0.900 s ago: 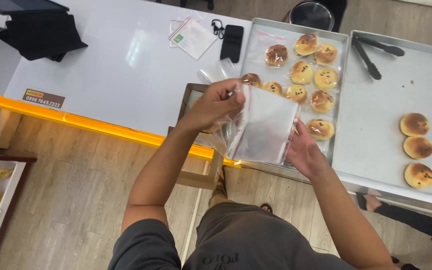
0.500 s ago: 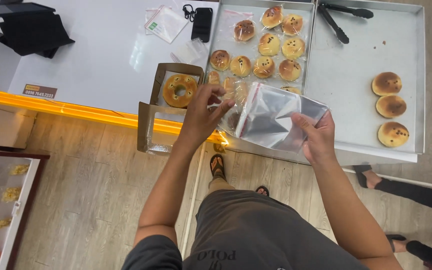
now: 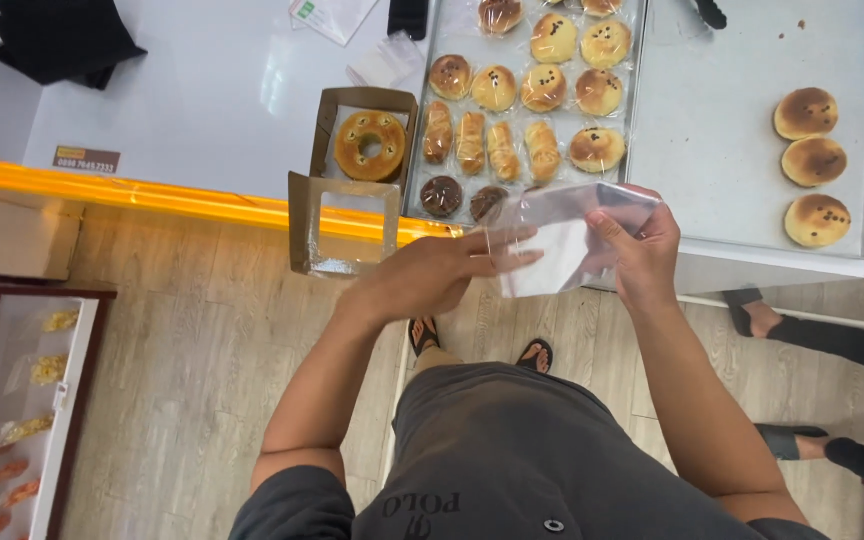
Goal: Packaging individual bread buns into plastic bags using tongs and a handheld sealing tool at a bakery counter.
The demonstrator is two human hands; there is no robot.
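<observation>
Clearly the clear plastic bag (image 3: pixel 567 240) is the thing in hand: it hangs in the air in front of the person's waist, just off the near edge of the counter and below the tray of wrapped pastries (image 3: pixel 632 110). It looks thin, glossy and nearly weightless, so I judge it will crumple, slip between dry fingers and cling to itself rather than resist; there is little to break, but the film could tear or fold shut at the mouth. The sensible place to take it is along the open edge, one layer in each hand, so the mouth can be spread. The right hand (image 3: pixel 642 250) grips the bag's upper right side, thumb on the front face and fingers curled behind, closed firmly on the film. The left hand (image 3: pixel 442 275) comes in from the left with its fingers nearly straight and pressed together, their tips at the bag's left edge; they touch the film, but whether they pinch a layer or only lie against it I cannot tell. Beside the tray an open cardboard box (image 3: pixel 362 180) holds a ring-shaped cake (image 3: pixel 370 145), and three bare browned buns (image 3: pixel 812 165) sit on the second tray (image 3: pixel 712 150) to the right.
</observation>
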